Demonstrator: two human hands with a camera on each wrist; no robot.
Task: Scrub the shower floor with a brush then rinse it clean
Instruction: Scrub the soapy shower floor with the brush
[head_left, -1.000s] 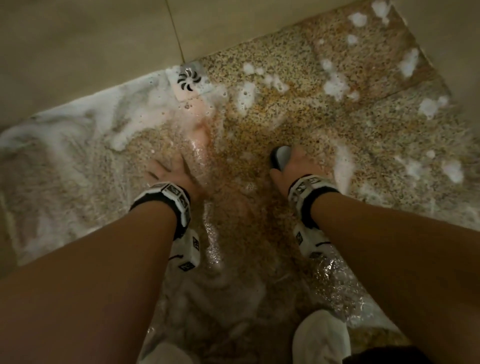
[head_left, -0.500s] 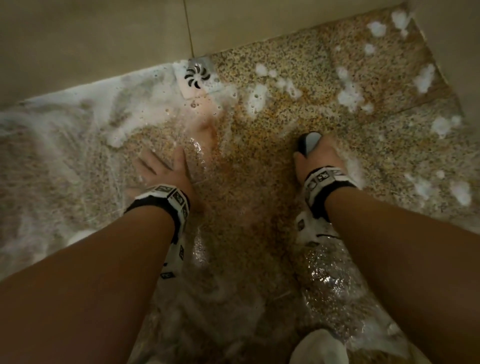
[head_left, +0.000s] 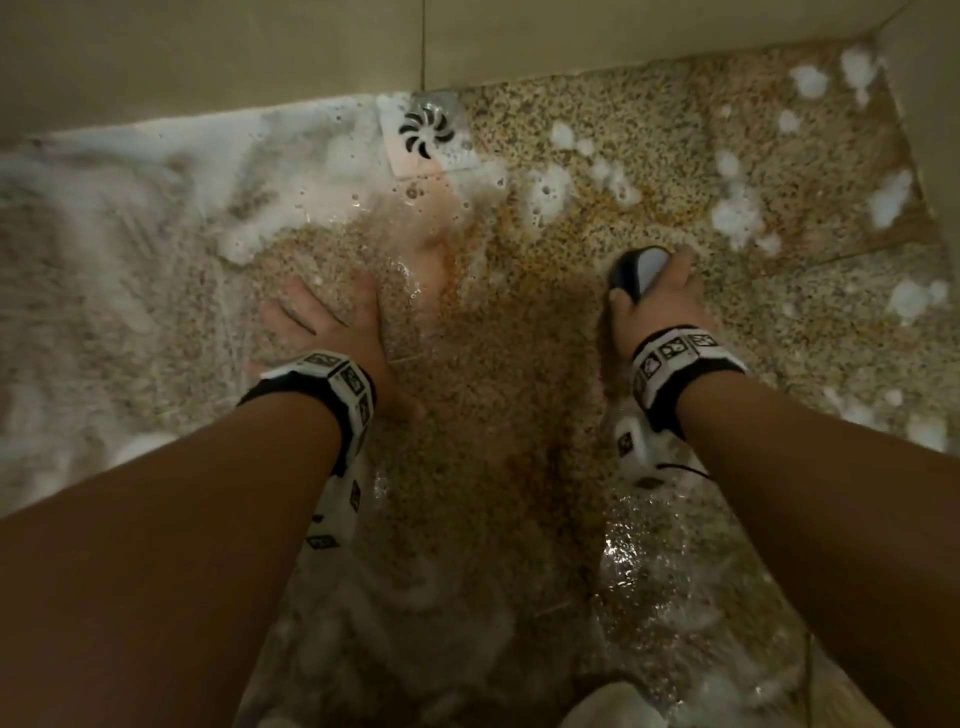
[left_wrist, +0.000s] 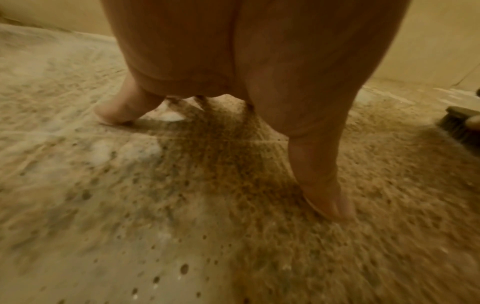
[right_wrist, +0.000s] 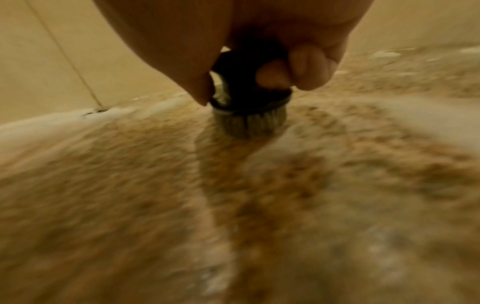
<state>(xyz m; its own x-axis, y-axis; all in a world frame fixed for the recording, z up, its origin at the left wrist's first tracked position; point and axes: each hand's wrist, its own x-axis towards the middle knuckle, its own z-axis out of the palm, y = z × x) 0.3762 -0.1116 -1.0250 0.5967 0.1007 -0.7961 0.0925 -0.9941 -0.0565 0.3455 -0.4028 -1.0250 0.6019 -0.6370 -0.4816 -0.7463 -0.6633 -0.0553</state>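
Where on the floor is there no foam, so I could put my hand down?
The speckled strip between the left hand and the right hand holding the brush is wet but foam-free. Bare floor also lies between the drain and the scattered foam blobs. Left of the drain, thick foam covers everything.

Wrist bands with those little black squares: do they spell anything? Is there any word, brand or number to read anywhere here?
None can be read.
Left wrist band: black-and-white square marker patterns, no letters.
Right wrist band: the same.
Brush: no label visible.
Drain cover: only swirl slots.
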